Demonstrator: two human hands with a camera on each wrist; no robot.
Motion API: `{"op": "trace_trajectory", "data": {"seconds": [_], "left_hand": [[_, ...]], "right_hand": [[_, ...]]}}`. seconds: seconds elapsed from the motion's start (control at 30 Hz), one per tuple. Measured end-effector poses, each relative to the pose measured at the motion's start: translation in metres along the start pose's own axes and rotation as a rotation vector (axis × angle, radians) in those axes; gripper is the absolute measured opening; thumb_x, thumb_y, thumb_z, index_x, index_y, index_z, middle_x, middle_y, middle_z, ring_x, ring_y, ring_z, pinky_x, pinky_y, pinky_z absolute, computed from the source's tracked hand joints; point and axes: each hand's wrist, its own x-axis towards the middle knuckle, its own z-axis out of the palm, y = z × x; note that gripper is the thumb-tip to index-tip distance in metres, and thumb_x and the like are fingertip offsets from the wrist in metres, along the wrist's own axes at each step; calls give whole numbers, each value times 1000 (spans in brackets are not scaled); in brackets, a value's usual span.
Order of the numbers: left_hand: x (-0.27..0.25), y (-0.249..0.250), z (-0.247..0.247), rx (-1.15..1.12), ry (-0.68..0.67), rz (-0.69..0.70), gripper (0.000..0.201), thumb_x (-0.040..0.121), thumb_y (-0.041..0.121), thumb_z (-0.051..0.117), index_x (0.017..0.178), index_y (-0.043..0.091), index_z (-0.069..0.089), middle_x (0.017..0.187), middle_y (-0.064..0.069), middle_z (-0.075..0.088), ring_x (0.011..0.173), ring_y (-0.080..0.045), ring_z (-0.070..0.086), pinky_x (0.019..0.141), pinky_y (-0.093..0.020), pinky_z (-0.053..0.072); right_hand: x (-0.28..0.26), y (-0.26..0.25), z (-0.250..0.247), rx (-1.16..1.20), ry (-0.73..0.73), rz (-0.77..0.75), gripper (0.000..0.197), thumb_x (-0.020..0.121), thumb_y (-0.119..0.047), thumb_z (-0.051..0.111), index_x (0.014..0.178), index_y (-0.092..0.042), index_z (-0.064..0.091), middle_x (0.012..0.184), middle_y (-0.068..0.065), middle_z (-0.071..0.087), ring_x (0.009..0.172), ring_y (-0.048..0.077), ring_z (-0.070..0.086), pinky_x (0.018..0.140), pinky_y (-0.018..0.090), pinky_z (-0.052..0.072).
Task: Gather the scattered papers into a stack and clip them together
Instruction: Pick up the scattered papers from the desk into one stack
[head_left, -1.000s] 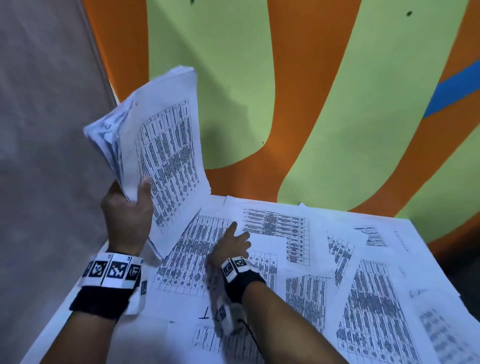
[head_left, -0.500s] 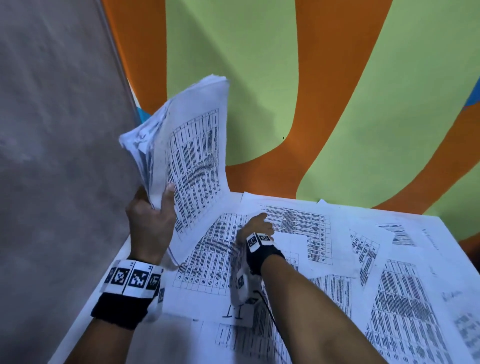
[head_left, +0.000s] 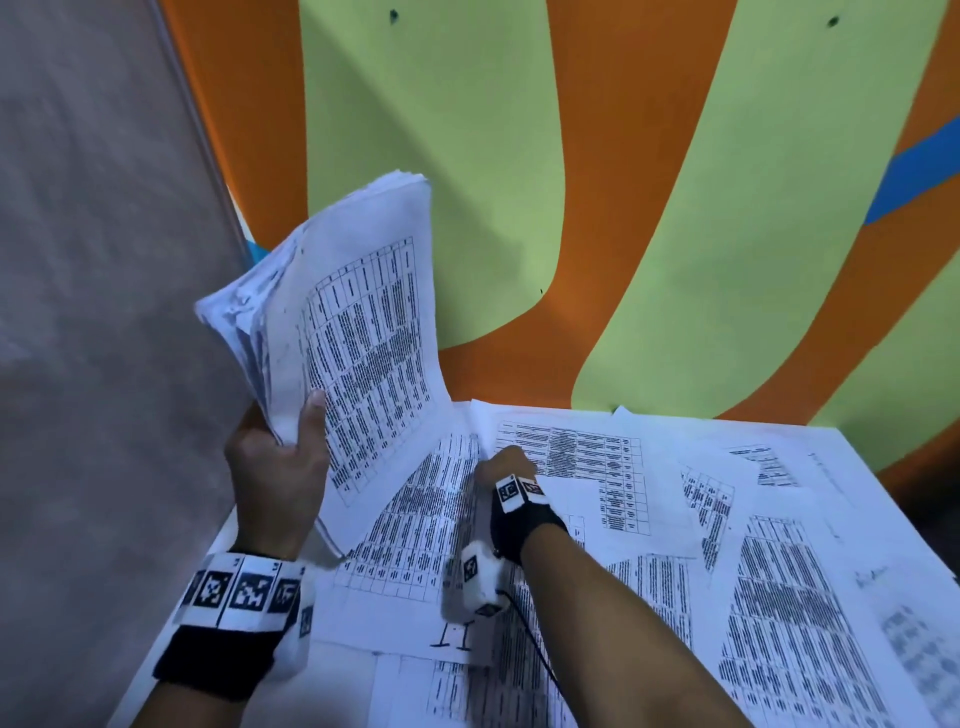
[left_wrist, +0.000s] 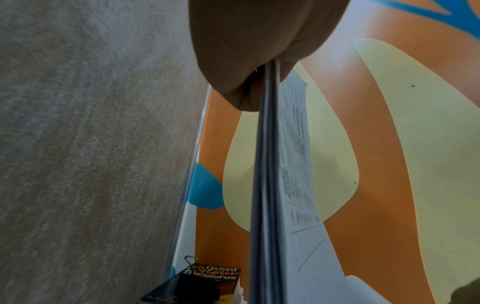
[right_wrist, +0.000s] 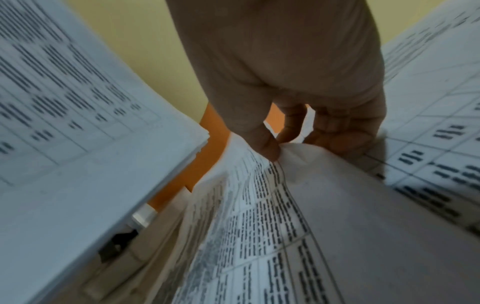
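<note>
My left hand (head_left: 291, 441) grips a thick stack of printed papers (head_left: 358, 332) upright above the table's left edge, thumb across the front sheet. The left wrist view shows that stack (left_wrist: 270, 185) edge-on under the palm. My right hand (head_left: 506, 462) is down on the table, and its thumb and fingers pinch up the far edge of a loose printed sheet (head_left: 415, 514). In the right wrist view the fingertips (right_wrist: 270, 150) pinch that sheet (right_wrist: 259, 216), which buckles upward. More scattered papers (head_left: 779, 597) cover the table. A black binder clip (left_wrist: 194, 286) lies on a book.
A wall painted orange, green and blue (head_left: 675, 208) stands right behind the table (head_left: 852, 467). Grey floor (head_left: 93, 312) lies to the left. An Oxford Thesaurus book (left_wrist: 213, 275) sits at the far left, seen only in the left wrist view.
My right hand has slid forward across the sheet to its far edge and has pinched it up. The left hand still holds the stack upright, much as before.
</note>
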Motion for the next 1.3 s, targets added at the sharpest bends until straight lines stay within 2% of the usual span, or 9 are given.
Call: {"op": "trace_trajectory", "data": {"seconds": [0.13,0.27,0.4,0.5,0.57,0.77,0.9,1.0,1.3], "left_hand": [[2,-6,-3,38,8,18,37,90,21,63,112,-9,62,106,-26,68,98,-38,67,86,-33,51],[5,-12,-3,22,31,17,39,91,21,63,119,-5,61,117,-12,64,107,-30,65,89,-20,45],[6,-13,0,-15,30,-7,37,91,20,63,116,-6,62,114,-15,66,104,-29,66,86,-8,43],[4,-12,1,-26,18,10,39,91,21,63,120,-4,61,118,-11,64,108,-22,63,91,-10,44],[2,-11,2,-19,14,19,41,91,22,63,124,-3,59,122,-13,63,111,-22,62,96,-25,46],[-2,-13,3,-33,21,-5,38,91,20,63,120,-5,60,121,-6,59,112,-18,60,93,-3,39],[-2,-13,2,-42,19,5,38,91,19,63,120,-6,60,121,-5,57,105,8,58,90,2,37],[-2,-13,-1,-35,25,16,39,91,21,63,120,-5,61,122,-11,62,110,-12,61,92,0,38],[3,-15,-7,-60,58,-6,38,91,21,63,119,-5,61,120,-6,60,109,-8,59,92,-5,41]], "right_hand": [[-13,6,-17,-40,92,-34,23,85,-6,57,67,-6,43,69,8,48,74,23,55,77,35,51],[-23,56,-44,0,151,-31,25,75,-4,59,96,4,51,85,13,63,80,25,66,66,28,51],[-47,90,-64,-111,184,21,32,78,-15,70,56,-10,48,57,3,53,55,14,56,50,21,43],[-58,95,-55,-260,144,154,66,70,-59,73,103,-4,57,121,19,50,116,35,51,89,44,47],[-57,90,-39,-322,152,208,90,69,-54,76,132,-4,36,137,22,33,127,39,39,97,50,41],[-6,93,-8,-152,514,100,31,67,-5,73,69,-7,42,52,8,50,44,22,51,44,21,27],[-40,77,-11,-69,237,263,14,86,-14,64,87,-2,57,81,7,67,76,25,69,57,27,47],[-44,85,-22,187,149,99,13,72,-8,71,75,-5,59,77,10,66,64,23,64,54,25,46],[-50,112,-57,975,607,250,22,67,-20,69,56,-8,54,54,7,54,54,25,54,55,33,44]]}}
